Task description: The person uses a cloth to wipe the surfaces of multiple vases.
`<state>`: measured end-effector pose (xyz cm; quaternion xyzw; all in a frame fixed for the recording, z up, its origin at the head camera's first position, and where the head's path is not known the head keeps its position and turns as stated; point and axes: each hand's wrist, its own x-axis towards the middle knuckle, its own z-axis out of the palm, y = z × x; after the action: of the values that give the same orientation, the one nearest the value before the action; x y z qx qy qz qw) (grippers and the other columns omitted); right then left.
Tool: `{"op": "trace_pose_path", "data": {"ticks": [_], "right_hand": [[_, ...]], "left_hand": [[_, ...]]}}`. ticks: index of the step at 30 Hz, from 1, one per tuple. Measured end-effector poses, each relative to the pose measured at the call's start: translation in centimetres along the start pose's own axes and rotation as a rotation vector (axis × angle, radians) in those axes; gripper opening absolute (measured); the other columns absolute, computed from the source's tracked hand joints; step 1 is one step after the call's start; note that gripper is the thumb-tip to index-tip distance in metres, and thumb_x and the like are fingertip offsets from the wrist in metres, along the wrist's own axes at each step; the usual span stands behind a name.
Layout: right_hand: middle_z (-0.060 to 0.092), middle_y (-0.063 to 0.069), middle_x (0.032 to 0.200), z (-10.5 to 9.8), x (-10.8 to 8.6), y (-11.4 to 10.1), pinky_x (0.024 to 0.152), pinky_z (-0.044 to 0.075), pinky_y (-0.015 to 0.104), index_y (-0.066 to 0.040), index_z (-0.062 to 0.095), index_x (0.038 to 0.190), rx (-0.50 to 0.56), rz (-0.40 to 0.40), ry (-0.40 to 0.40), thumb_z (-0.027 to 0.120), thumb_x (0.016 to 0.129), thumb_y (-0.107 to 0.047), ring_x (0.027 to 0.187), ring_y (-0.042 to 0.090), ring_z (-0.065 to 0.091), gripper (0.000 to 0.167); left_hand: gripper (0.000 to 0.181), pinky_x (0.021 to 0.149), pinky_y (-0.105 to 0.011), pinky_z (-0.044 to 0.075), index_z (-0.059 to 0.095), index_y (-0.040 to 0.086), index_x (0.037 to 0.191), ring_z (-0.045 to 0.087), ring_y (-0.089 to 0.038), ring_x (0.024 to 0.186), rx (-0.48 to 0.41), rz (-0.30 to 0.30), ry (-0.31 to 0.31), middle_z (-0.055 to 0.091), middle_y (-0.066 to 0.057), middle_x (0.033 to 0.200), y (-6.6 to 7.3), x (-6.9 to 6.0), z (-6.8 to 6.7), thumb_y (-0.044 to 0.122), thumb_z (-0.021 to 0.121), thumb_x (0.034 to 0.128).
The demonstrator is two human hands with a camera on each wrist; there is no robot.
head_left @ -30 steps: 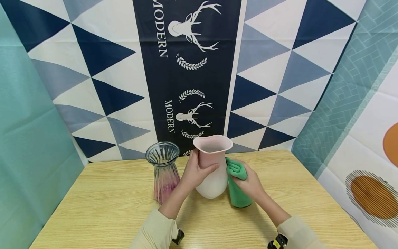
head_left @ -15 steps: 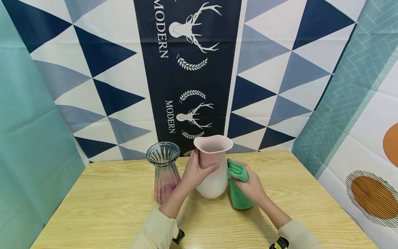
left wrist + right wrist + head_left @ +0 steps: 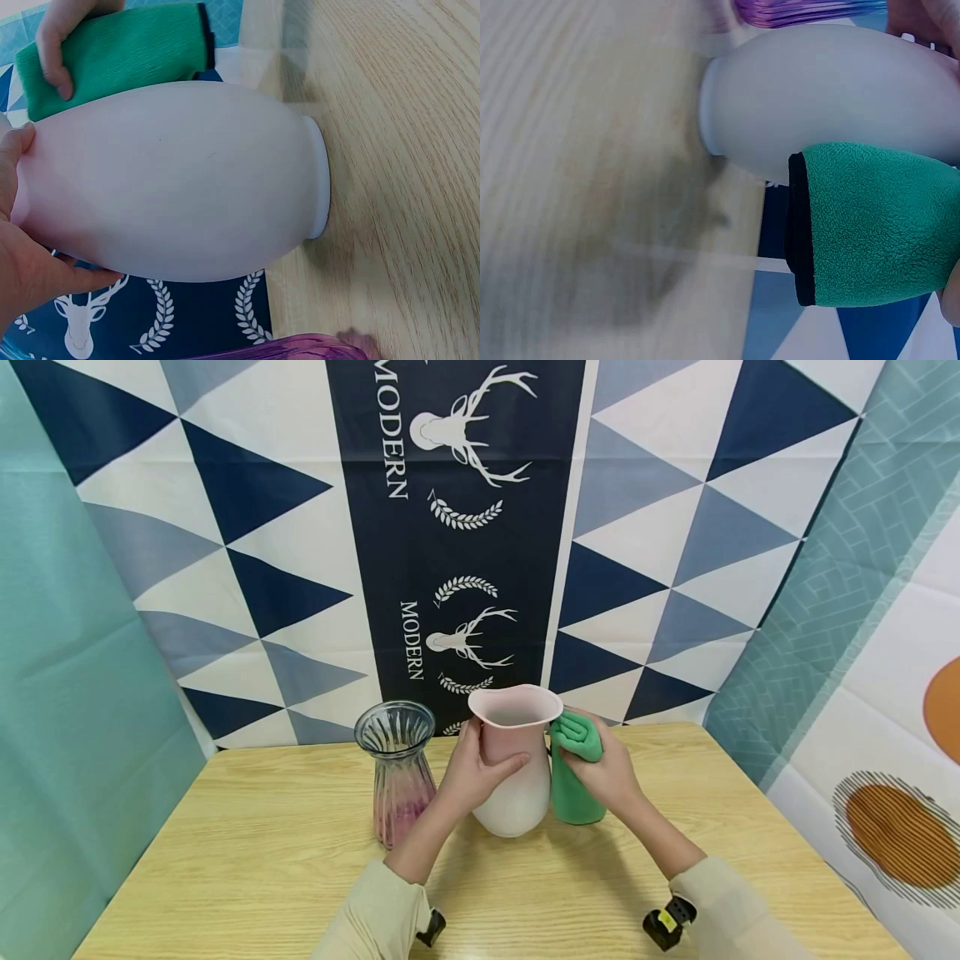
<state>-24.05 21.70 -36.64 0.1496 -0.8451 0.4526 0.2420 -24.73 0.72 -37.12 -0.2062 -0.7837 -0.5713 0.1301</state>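
Wood-grain table, with a printed backdrop rising behind its far edge; further patterned cloth hangs to either side. Left hand: gripping the vase at its neck, thumb across the front, fingers round the left side. Right hand: gripping a folded green towel at its upper part, the lower part hanging beside the vase's right side. Towel-to-vase contact cannot be confirmed.

The vase is roughly upright near the middle of the table's far half; whether its foot bears on the wood or is just above it cannot be determined. Judged by appearance: rigid, moderately heavy if ceramic, smooth enough to slip, breakable at the flared rim. The neck is the sound hold, with a second hand best placed under the belly. The towel appears soft, light and safe to squeeze anywhere.

Nearest hazard: a ribbed glass vase, upright just left of the left forearm, probably fragile and restricting leftward movement. The backdrop limits room behind
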Motion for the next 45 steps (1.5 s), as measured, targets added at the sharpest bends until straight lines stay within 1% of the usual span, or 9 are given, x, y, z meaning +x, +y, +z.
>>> {"op": "trace_pose_path", "data": {"ticks": [6, 13, 17, 21, 26, 33, 40, 45], "right_hand": [[0.057, 0.015, 0.127, 0.0, 0.7, -0.4, 0.096, 0.043, 0.052, -0.012, 0.051, 0.131, 0.04, -0.015, -0.007, 0.068, 0.081, -0.002, 0.115, 0.032, 0.054, 0.054], [0.059, 0.015, 0.125, 0.3, 0.6, -0.6, 0.095, 0.045, 0.052, -0.013, 0.051, 0.13, 0.026, 0.031, -0.019, 0.07, 0.081, -0.006, 0.114, 0.033, 0.056, 0.053], [0.059, 0.016, 0.126, 0.4, 0.6, -0.6, 0.096, 0.045, 0.053, -0.012, 0.052, 0.13, 0.034, 0.027, -0.03, 0.07, 0.081, -0.006, 0.115, 0.033, 0.055, 0.053], [0.06, 0.017, 0.124, 0.4, 0.4, -0.5, 0.095, 0.045, 0.053, -0.011, 0.052, 0.129, 0.02, 0.025, -0.042, 0.07, 0.081, -0.005, 0.114, 0.033, 0.056, 0.052], [0.061, 0.017, 0.121, 0.6, 0.0, 0.1, 0.094, 0.045, 0.053, -0.01, 0.053, 0.128, -0.002, 0.031, -0.057, 0.069, 0.081, -0.005, 0.112, 0.034, 0.057, 0.05], [0.058, 0.015, 0.126, 0.8, -0.9, 1.3, 0.099, 0.042, 0.054, -0.01, 0.052, 0.129, 0.012, 0.052, -0.083, 0.069, 0.08, -0.005, 0.118, 0.034, 0.053, 0.051], [0.059, 0.015, 0.124, 1.3, -1.9, 2.5, 0.097, 0.043, 0.053, -0.009, 0.053, 0.127, 0.016, 0.075, -0.079, 0.069, 0.081, -0.004, 0.116, 0.034, 0.054, 0.049], [0.057, 0.016, 0.127, 1.5, -2.3, 3.0, 0.1, 0.041, 0.054, -0.008, 0.053, 0.128, 0.028, 0.075, -0.084, 0.069, 0.081, -0.003, 0.12, 0.034, 0.052, 0.051]], "left_hand": [[0.084, 0.103, -0.045, 0.04, 0.029, 0.008, 0.143, 0.046, -0.027, 0.123, 0.005, 0.004, 0.007, 0.042, -0.014, 0.134, -0.1, 0.0, 0.0, 0.029, 0.077, 0.0769], [0.085, 0.103, -0.045, 0.041, 0.029, 0.008, 0.143, 0.046, -0.027, 0.122, 0.012, 0.001, 0.0, 0.042, -0.014, 0.134, 0.0, 0.0, 0.0, 0.031, 0.077, 0.0771], [0.085, 0.103, -0.046, 0.041, 0.029, 0.007, 0.142, 0.046, -0.027, 0.122, 0.015, 0.002, 0.004, 0.042, -0.014, 0.134, 0.0, 0.0, 0.0, 0.031, 0.077, 0.0771], [0.084, 0.103, -0.046, 0.041, 0.029, 0.007, 0.142, 0.047, -0.027, 0.122, 0.018, 0.001, 0.007, 0.043, -0.014, 0.133, 0.0, 0.0, 0.0, 0.031, 0.077, 0.0771], [0.084, 0.102, -0.046, 0.041, 0.03, 0.007, 0.142, 0.047, -0.027, 0.121, 0.017, 0.003, 0.008, 0.043, -0.014, 0.132, -0.1, 0.1, 0.0, 0.03, 0.077, 0.0769], [0.084, 0.103, -0.046, 0.041, 0.029, 0.007, 0.142, 0.046, -0.027, 0.122, 0.014, 0.008, 0.007, 0.043, -0.014, 0.133, -0.1, 0.0, 0.1, 0.03, 0.077, 0.0767], [0.084, 0.104, -0.046, 0.04, 0.029, 0.007, 0.142, 0.046, -0.027, 0.123, 0.021, 0.014, 0.007, 0.043, -0.014, 0.133, -0.1, 0.0, 0.1, 0.03, 0.077, 0.0769], [0.083, 0.104, -0.047, 0.039, 0.03, 0.007, 0.142, 0.046, -0.028, 0.122, 0.018, 0.01, 0.008, 0.042, -0.015, 0.133, -0.1, 0.0, 0.1, 0.029, 0.077, 0.0771]]}}
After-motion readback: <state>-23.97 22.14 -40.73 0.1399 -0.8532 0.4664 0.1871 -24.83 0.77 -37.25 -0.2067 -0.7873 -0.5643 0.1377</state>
